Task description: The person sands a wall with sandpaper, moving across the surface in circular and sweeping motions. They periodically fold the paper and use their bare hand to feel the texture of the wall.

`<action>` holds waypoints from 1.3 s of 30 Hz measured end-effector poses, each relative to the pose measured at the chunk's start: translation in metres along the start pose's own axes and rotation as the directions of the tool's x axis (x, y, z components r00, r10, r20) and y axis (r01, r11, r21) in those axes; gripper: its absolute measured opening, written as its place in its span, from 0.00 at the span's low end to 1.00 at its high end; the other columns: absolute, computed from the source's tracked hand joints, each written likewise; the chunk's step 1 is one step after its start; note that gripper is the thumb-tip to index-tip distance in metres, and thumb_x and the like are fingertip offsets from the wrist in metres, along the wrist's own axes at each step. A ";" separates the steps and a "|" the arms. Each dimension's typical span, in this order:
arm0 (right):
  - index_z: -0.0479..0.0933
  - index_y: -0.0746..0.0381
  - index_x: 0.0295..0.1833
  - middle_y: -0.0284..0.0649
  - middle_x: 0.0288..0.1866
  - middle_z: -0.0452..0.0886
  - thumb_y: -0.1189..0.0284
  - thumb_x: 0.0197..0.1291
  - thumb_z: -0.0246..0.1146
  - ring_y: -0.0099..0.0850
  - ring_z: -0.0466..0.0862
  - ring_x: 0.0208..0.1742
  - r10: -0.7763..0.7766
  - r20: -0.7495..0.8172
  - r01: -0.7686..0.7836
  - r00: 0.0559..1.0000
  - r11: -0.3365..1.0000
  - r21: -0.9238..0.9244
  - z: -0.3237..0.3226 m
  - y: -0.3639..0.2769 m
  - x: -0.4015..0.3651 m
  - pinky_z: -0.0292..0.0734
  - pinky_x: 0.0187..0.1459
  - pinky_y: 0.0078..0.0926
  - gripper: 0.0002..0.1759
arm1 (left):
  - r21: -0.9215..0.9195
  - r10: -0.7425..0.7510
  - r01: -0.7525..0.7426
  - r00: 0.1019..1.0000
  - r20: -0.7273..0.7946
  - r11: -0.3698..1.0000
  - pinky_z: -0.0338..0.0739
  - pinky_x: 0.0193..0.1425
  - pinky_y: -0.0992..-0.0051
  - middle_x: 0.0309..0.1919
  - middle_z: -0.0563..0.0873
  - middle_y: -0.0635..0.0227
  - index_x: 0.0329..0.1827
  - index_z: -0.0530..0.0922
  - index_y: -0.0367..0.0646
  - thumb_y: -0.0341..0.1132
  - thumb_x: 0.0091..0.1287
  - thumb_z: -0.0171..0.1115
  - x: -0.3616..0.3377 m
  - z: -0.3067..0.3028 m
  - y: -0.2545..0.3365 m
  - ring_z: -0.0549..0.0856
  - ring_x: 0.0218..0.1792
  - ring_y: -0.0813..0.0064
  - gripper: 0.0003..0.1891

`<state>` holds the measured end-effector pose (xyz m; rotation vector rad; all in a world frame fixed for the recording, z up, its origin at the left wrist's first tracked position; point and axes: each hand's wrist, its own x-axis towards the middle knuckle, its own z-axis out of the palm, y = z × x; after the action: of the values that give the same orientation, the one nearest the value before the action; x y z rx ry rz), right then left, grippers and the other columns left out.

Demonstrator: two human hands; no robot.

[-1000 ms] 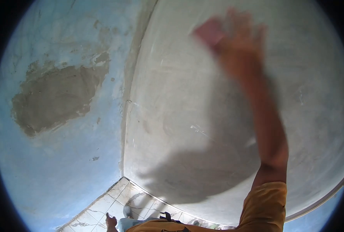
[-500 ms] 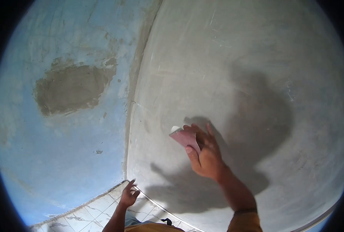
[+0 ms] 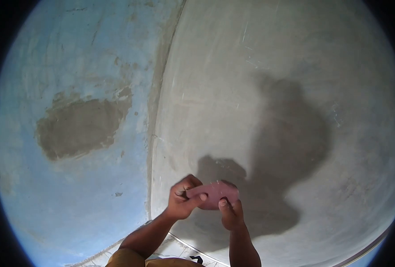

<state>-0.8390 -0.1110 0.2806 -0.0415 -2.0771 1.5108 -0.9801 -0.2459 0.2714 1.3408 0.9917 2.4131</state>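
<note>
Sheet (image 3: 214, 191), pink and bent, spans between our left hand (image 3: 182, 200) and our right hand (image 3: 231, 216), in front of the grey wall (image 3: 210, 111) and right of the wall corner (image 3: 154, 116). We grasp it from both ends: the left hand, nearer that corner, pinches with thumb on the face and fingers curled; the right hand, farther from the corner, lays its thumb at the lower edge, its fingers mostly hidden. Our left forearm (image 3: 147, 236) slants up past the corner's foot; our right forearm (image 3: 242, 249) stands nearly upright, well right of it.
</note>
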 end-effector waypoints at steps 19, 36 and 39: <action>0.78 0.68 0.60 0.44 0.60 0.83 0.81 0.70 0.56 0.32 0.85 0.51 0.514 -0.254 -0.468 0.819 0.856 0.221 -0.016 0.168 -0.176 0.85 0.52 0.30 0.16 | 0.712 0.667 -0.699 0.562 0.489 0.067 0.61 0.76 0.42 0.68 0.78 0.57 0.70 0.72 0.43 0.19 0.55 0.63 0.275 0.057 0.055 0.74 0.70 0.48 0.35; 0.72 0.62 0.71 0.47 0.56 0.85 0.72 0.76 0.53 0.32 0.85 0.51 0.506 -0.117 -0.519 0.855 0.844 -0.139 -0.035 0.252 -0.287 0.81 0.54 0.30 0.21 | 0.957 0.770 -0.272 0.631 0.094 0.106 0.72 0.63 0.51 0.61 0.83 0.52 0.59 0.79 0.42 0.28 0.68 0.59 0.348 0.035 0.115 0.80 0.59 0.42 0.16; 0.72 0.65 0.69 0.47 0.61 0.81 0.72 0.75 0.56 0.32 0.85 0.50 0.559 -0.149 -0.515 0.816 0.819 0.254 -0.030 0.224 -0.293 0.83 0.52 0.29 0.21 | 0.873 0.809 -0.487 0.513 0.286 0.000 0.71 0.71 0.56 0.65 0.80 0.52 0.66 0.77 0.45 0.24 0.67 0.58 0.339 0.039 0.089 0.77 0.66 0.45 0.23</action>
<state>-0.6454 -0.1042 -0.0341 -0.7498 -1.8012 1.9396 -1.1277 -0.1336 0.5714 2.2390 2.6026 2.8128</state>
